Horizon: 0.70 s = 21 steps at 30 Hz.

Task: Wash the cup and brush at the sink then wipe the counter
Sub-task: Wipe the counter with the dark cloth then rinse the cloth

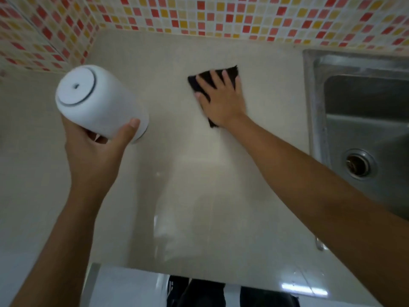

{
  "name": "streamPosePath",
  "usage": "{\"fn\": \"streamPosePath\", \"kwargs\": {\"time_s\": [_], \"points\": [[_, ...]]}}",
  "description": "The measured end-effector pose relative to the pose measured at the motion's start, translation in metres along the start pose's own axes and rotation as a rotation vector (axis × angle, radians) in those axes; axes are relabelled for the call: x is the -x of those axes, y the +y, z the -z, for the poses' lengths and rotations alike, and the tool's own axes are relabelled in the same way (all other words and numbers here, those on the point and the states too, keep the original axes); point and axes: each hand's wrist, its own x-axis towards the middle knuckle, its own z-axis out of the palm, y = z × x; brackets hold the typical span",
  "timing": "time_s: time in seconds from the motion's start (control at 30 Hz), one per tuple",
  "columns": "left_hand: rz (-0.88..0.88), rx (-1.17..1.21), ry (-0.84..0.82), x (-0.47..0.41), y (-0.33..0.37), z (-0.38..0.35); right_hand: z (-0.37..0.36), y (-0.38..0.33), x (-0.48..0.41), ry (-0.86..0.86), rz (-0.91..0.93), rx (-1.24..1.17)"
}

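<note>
Left hand (95, 149) grips cup (99, 100); right hand (221, 100) flat on cloth (212, 85).

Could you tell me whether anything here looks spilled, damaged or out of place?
Nothing looks damaged. A few water drops sit on the counter near its front edge, beside the sink, not yet wiped. The right hand presses a dark cloth farther back; the left hand holds the white cup tilted.

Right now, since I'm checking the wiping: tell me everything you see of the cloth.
The cloth is dark, nearly black, soft-looking fabric, lying flat on the counter left of the sink. The right hand presses it with spread, straight fingers, covering its middle; a far corner and a near tip show.
</note>
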Motion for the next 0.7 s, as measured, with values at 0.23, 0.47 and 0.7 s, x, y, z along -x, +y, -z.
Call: {"fn": "streamPosePath", "kwargs": {"time_s": [0.23, 0.47, 0.7], "points": [[-0.012, -0.016, 0.023, 0.002, -0.003, 0.011, -0.028, -0.062, 0.096, 0.117, 0.304, -0.027], [-0.030, 0.010, -0.067, -0.013, 0.004, -0.007, -0.021, -0.032, 0.211, -0.143, 0.791, -0.046], [0.008, 0.061, -0.091, 0.001, 0.002, -0.037, 0.022, 0.102, -0.022, 0.060, -0.089, 0.036]]}}
